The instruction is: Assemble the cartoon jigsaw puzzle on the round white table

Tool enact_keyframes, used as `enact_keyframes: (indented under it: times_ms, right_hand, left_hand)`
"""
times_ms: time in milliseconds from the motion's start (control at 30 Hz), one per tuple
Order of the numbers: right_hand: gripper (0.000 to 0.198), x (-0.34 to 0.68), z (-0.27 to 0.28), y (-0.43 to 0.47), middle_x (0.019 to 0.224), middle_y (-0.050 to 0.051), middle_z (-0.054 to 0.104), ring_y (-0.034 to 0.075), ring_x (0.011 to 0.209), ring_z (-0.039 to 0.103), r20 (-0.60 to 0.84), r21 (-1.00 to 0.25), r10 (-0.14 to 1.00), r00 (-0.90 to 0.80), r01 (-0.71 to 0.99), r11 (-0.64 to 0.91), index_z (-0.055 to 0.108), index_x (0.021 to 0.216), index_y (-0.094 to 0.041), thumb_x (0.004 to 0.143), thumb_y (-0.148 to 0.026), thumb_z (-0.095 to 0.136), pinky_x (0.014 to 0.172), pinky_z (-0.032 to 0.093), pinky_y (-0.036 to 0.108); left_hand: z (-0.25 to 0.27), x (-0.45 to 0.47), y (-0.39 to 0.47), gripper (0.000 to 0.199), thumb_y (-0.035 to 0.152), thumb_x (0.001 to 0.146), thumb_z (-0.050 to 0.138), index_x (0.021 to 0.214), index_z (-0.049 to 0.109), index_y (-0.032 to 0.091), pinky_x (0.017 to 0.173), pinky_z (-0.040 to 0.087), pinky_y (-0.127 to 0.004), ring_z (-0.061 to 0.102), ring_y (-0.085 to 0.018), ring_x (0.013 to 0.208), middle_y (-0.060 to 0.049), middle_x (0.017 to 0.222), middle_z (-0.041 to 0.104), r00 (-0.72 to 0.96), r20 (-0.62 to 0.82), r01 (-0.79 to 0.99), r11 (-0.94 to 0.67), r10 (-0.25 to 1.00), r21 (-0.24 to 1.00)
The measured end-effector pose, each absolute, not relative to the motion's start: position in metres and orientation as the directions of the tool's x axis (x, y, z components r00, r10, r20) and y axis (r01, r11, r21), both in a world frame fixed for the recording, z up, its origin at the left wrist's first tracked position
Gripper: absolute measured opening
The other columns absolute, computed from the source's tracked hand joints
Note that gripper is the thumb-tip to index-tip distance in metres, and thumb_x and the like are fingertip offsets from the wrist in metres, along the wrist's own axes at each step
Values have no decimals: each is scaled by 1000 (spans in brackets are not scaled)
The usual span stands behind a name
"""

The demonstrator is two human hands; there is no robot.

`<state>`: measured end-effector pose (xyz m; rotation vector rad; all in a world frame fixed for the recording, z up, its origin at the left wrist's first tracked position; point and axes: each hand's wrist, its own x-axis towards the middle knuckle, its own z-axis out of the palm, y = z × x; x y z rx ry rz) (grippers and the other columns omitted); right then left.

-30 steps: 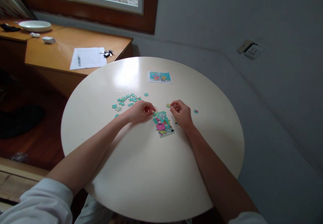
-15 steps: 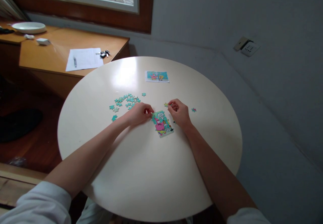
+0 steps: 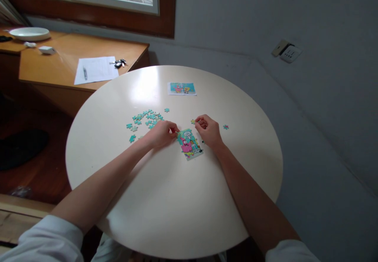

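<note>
A joined section of jigsaw puzzle [image 3: 189, 145], with a pink and a pale green cartoon figure, lies on the round white table [image 3: 177, 207]. My left hand [image 3: 163, 133] is closed at its upper left corner, thumb and fingertips meeting on the edge there. To the section's upper right, my right hand [image 3: 208, 130] pinches a yellow jigsaw piece [image 3: 193, 121] just over the tabletop. A dark-marked piece [image 3: 203, 141] shows partly beneath that hand. Farther right lies a single pink-and-blue piece [image 3: 226, 127].
Loose teal pieces [image 3: 137, 117] are scattered left of the section, several partly behind my left hand. A small printed picture [image 3: 182, 89] lies toward the far edge. On the wooden desk [image 3: 63, 67] are paper [image 3: 99, 69], a pen [image 3: 85, 73] and keys [image 3: 120, 63].
The view has shifted slightly. Both hands keep nearly the same positions, the left at the section's corner and the right pinching the yellow piece.
</note>
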<state>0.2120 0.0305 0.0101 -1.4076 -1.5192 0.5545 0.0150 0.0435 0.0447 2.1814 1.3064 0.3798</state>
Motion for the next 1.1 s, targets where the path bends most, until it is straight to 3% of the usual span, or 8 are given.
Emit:
enact_keyframes:
  times_ms: [300,700,900,1100]
  right_hand:
    - [9,213,9,31,58,-3,54,11,53,48,330,-834,937,116,502,231,56,75,-20,73,-28,54,54,41,23]
    - [9,213,8,31,57,-4,53,11,52,48,338,-837,935,112,489,244,56,76,-20,72,-28,54,53,41,24]
    - [9,214,7,31,58,-4,53,11,53,48,346,-832,932,110,495,251,56,76,-20,73,-28,54,54,41,24]
    - [8,214,8,30,57,-4,53,11,53,49,352,-830,930,106,495,257,56,75,-20,73,-27,54,55,42,25]
  left_hand:
    - [36,19,41,23,11,73,54,83,75,16,62,43,-22,55,-12,60,-3,74,66,540,27,705,-470,841,531]
    - [35,18,39,28,13,76,51,93,74,18,67,47,-24,58,-12,63,-2,78,67,554,30,685,-476,832,552]
    - [36,20,38,20,24,81,56,93,70,18,69,47,-26,59,-14,67,-3,78,67,531,36,700,-463,846,543]
    - [38,24,36,11,22,79,59,87,66,18,69,46,-28,59,-16,70,-2,78,65,517,7,737,-449,856,505]
